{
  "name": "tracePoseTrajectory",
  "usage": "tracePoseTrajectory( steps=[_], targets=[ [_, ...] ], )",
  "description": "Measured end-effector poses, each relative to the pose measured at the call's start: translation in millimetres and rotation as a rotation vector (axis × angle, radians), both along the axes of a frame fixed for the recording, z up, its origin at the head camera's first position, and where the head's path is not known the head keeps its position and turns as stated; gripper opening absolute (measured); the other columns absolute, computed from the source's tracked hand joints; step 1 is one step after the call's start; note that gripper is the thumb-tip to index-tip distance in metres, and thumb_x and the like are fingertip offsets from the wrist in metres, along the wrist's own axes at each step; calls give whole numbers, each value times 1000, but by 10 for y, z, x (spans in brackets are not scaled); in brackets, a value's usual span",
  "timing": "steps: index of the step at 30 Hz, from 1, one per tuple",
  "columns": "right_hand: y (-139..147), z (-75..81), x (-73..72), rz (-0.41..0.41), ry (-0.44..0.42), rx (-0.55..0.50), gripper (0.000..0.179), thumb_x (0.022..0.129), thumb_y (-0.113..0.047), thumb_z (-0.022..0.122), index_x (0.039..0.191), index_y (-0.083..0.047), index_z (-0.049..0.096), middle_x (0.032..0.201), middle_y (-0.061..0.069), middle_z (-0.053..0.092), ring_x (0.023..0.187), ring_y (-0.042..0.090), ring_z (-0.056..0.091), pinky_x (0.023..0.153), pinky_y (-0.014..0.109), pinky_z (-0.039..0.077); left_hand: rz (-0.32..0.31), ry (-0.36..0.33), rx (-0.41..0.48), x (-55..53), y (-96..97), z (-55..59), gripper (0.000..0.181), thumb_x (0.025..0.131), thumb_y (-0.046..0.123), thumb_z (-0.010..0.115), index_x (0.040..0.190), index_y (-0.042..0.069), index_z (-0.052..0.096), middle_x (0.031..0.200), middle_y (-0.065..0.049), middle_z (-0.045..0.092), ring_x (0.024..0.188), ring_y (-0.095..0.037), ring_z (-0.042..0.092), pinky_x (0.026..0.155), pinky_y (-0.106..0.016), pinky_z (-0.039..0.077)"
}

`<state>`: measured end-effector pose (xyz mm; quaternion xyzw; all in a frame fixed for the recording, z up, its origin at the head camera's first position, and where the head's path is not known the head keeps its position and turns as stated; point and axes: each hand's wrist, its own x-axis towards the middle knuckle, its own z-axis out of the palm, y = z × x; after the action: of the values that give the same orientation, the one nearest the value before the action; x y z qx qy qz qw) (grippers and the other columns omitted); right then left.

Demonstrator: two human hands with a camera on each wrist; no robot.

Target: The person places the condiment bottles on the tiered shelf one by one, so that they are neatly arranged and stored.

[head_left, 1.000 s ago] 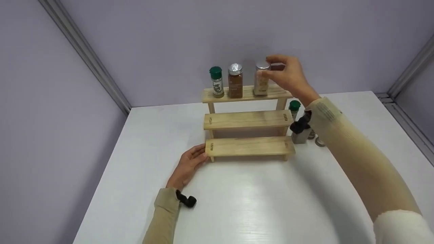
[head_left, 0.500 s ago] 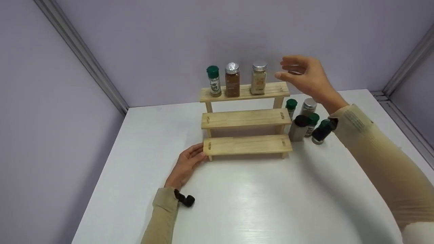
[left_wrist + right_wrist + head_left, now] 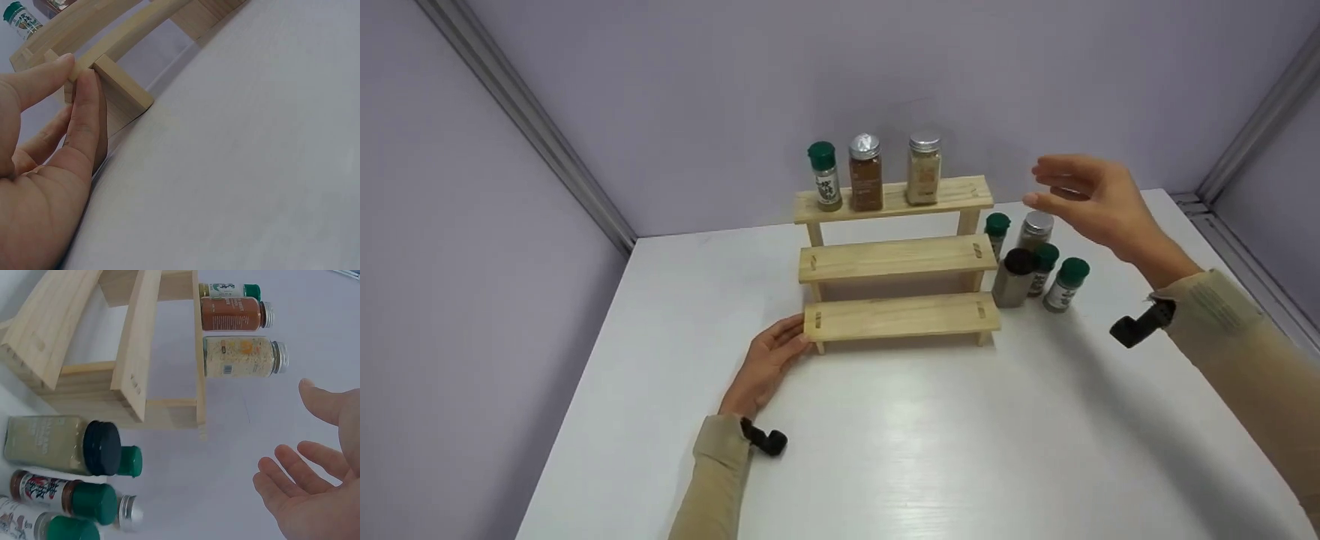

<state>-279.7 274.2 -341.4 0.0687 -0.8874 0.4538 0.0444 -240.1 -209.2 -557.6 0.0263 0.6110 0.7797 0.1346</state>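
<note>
A three-tier wooden spice rack (image 3: 898, 318) stands on the white table. My left hand (image 3: 765, 364) holds the left end of its lowest shelf, thumb on top and fingers against the end, as the left wrist view shows (image 3: 84, 112). On the top shelf are a green-capped spice jar (image 3: 826, 180), a red-brown spice jar (image 3: 866, 176) and a pale-yellow spice jar (image 3: 923, 171) with a silver lid. To the right of the rack my right hand (image 3: 1099, 202) hovers in the air, fingers loosely bent and holding nothing. It is apart from the pale-yellow jar.
Several spice jars crowd the table right of the rack: a black-lidded jar (image 3: 1015, 281), a silver-lidded jar (image 3: 1036, 231) and green-capped ones, the outermost green-capped jar (image 3: 1065, 286) standing slightly apart. A pale wall (image 3: 720, 112) rises behind the rack.
My right hand has let go of the pale-yellow jar, which stands on the top shelf, and has moved right and down. The left hand keeps its hold on the rack.
</note>
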Motion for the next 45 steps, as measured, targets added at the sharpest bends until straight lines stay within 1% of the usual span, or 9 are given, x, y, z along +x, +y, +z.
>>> tracePoseTrajectory(
  steps=[9, 14, 20, 27, 29, 31, 35, 39, 45],
  targets=[
    [388, -429, 134, -24, -48, 44, 75, 98, -48, 78, 159, -14, 52, 158, 19, 55, 146, 41, 53, 93, 3, 51, -2, -2, -4, -11, 11, -2, 52, 106, 6, 67, 155, -1, 50, 154, -20, 54, 135, -23, 61, 115, -34, 54],
    [542, -724, 185, -27, -57, 44, 70, 100, -45, 76, 157, -11, 53, 157, 21, 55, 145, 43, 53, 90, 0, 48, -12, 2, -9, -19, 11, -2, 54, 106, 8, 68, 156, 0, 49, 155, -20, 53, 136, -23, 59, 116, -33, 53],
    [649, -1024, 241, -42, -49, 25, 64, 100, -41, 77, 153, -12, 58, 152, 20, 59, 138, 25, 61, 89, 2, 50, -30, 13, -10, -22, 7, -14, 57, 106, 10, 68, 158, -1, 46, 157, -21, 50, 138, -23, 58, 116, -32, 52],
    [738, -1297, 281, -39, -48, 4, 65, 101, -36, 77, 156, -9, 54, 153, 22, 57, 143, 47, 54, 88, 1, 50, -34, 13, 0, -12, 17, -18, 55, 107, 9, 67, 157, -1, 47, 157, -21, 51, 139, -25, 57, 118, -33, 52],
    [756, -1353, 286, -47, -55, 6, 66, 102, -36, 77, 157, -8, 54, 153, 21, 57, 141, 39, 58, 87, 2, 51, -33, 10, -1, -8, 18, -20, 54, 106, 9, 68, 156, -1, 48, 157, -21, 52, 139, -25, 57, 118, -34, 52],
    [764, -1393, 294, -52, -53, 5, 66, 102, -35, 77, 156, -7, 54, 152, 19, 57, 133, 19, 64, 87, 2, 52, -27, 5, 4, -3, 17, -23, 54, 106, 8, 68, 156, -1, 49, 156, -21, 52, 139, -24, 58, 117, -34, 52],
    [778, -1458, 304, -58, -51, -6, 67, 102, -34, 77, 157, -6, 53, 151, 17, 57, 115, -14, 55, 87, 1, 51, -19, 2, 5, 4, 17, -20, 54, 106, 7, 68, 156, -1, 49, 156, -21, 53, 137, -24, 59, 116, -33, 53],
    [792, -1474, 304, -56, -48, -16, 67, 102, -32, 76, 158, -5, 51, 147, 10, 60, 111, -19, 53, 89, 0, 49, -16, 2, 9, 3, 14, -9, 54, 106, 7, 67, 156, -1, 48, 156, -21, 52, 137, -24, 59, 116, -33, 53],
    [780, -1455, 300, -45, -6, -68, 61, 102, -24, 77, 154, -1, 54, 126, -20, 64, 110, -19, 57, 89, 3, 53, -10, 11, -4, -3, 1, 2, 55, 106, 8, 68, 156, -1, 48, 156, -21, 52, 136, -23, 59, 116, -33, 53]
  ],
)
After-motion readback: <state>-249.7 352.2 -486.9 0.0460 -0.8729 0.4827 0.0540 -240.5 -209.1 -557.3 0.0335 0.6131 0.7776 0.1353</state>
